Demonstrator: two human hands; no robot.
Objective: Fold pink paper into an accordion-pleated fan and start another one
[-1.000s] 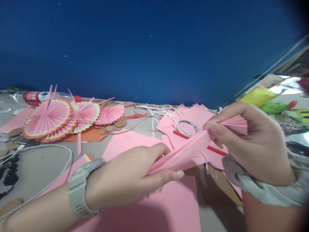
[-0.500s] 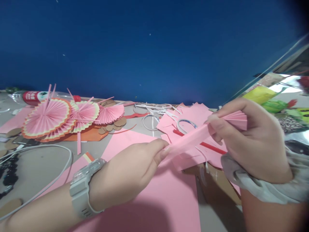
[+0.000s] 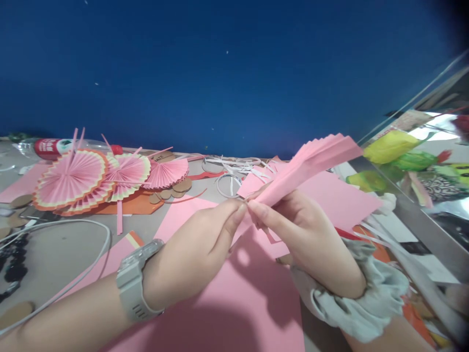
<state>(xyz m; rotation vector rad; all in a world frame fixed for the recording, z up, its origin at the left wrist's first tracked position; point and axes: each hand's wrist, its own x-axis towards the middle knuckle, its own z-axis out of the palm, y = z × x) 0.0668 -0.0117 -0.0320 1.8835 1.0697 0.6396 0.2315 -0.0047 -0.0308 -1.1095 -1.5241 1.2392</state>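
Both of my hands pinch one end of a pleated pink paper strip, which fans out up and to the right above the table. My left hand, with a grey watch on its wrist, grips that end from the left with thumb and fingers closed. Facing it, my right hand, with a grey scrunchie on its wrist, pinches the same end from the right. Under both hands lies a flat pink paper sheet.
Finished pink pleated fans with yellow and orange rims lie at the back left, with a plastic bottle behind them. Tape rings and white paper scraps sit mid-table. A white cable loops at the left. A blue wall stands behind.
My right hand slid from the strip's right end down to the left end, meeting my left hand. The free end of the pleated strip swung upward and fanned out.
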